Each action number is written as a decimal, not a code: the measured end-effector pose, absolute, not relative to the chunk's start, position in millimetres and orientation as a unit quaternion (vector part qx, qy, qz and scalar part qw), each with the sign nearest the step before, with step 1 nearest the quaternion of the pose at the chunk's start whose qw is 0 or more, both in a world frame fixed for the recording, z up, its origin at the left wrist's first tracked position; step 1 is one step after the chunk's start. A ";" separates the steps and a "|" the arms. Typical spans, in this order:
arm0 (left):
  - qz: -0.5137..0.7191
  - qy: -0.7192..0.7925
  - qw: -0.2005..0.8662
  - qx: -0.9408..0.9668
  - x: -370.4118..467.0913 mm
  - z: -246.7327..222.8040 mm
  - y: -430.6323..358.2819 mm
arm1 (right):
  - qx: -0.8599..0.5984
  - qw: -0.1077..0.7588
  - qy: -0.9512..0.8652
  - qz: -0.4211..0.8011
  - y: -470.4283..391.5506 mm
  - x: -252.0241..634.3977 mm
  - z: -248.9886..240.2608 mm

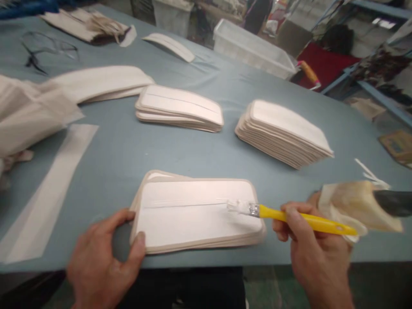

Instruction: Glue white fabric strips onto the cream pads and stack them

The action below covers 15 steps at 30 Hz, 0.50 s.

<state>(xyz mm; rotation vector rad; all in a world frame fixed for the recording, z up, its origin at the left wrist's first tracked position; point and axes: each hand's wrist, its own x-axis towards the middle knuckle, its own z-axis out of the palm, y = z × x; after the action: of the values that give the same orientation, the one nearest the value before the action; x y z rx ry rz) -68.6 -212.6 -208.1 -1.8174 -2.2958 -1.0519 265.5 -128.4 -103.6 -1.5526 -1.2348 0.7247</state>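
My right hand [317,249] is closed round the yellow handle of a paintbrush [289,214]. White paste coats its bristles, which touch the right part of a white panel [193,223] with rounded corners and a beige border. A dark line runs lengthwise along that panel. Beneath it lie more such panels, slightly fanned, near the table's front edge. My left hand [107,257] grips the left edge of this pile, thumb on top and index finger against the side. Right of my right hand stands a cream-coloured container [350,199], partly covered by the hand.
Behind the pile are a low panel stack [180,105] and a taller one [280,128]. Long white pieces [103,81], folded fabric [32,111] and a pale strip [54,193] lie left. Eyeglasses [51,47] and a clear plastic bin [254,49] are farther back on the blue-grey table [112,150].
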 end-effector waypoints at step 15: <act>-0.359 -0.694 0.083 -0.618 -53.6 -190.8 -209.4 | -0.527 0.387 -0.645 0.396 -123.1 113.5 -111.1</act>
<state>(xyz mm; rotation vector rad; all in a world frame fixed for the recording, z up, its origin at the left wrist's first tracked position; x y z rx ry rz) -53.6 -209.4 -190.8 -1.8457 -2.0730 -1.0734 113.5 -123.1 -111.1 -1.3410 -1.6419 1.0068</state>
